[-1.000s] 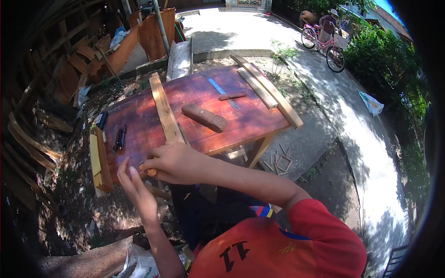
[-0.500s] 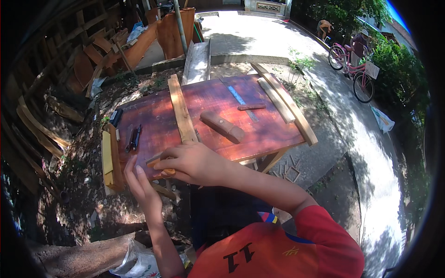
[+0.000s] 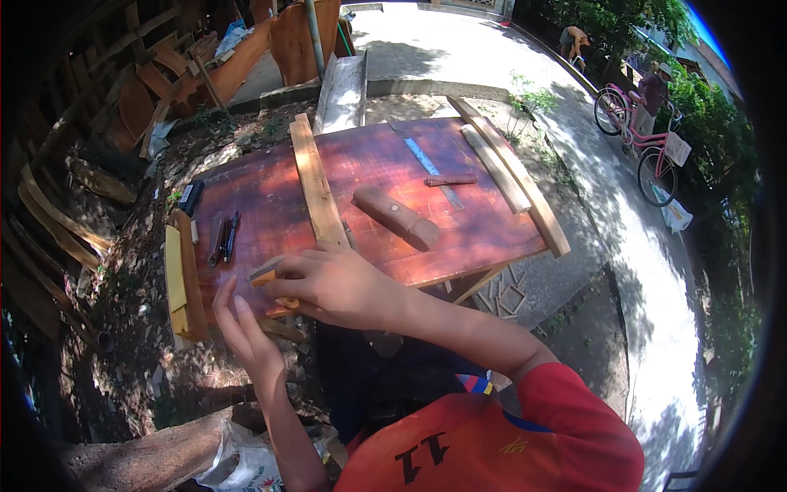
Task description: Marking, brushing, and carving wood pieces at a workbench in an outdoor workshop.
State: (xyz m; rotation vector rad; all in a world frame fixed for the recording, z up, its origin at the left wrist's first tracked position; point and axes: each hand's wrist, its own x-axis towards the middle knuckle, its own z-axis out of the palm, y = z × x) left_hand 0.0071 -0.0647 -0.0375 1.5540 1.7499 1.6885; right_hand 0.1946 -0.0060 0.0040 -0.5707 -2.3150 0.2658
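My right hand is closed over the near edge of the reddish wooden table, its fingers pinching a small orange-brown piece with a grey flat edge; its exact kind is not clear. Beside it, my left hand is held up with fingers stretched and a gap between thumb and forefinger, holding nothing that shows. A pale wooden board lies on the table, its near end just beyond my right hand. Right of that rests a brown wooden block with a rounded end.
A blue ruler and a dark brown stick lie toward the right, near two curved wooden strips. Pens and a yellow bar lie at the left. A person walks a pink bicycle along the path; another person bends over behind.
The whole view has shifted slightly. My right hand still holds the small piece, and the left stays open beside it. The person with the bicycle has come nearer along the path.
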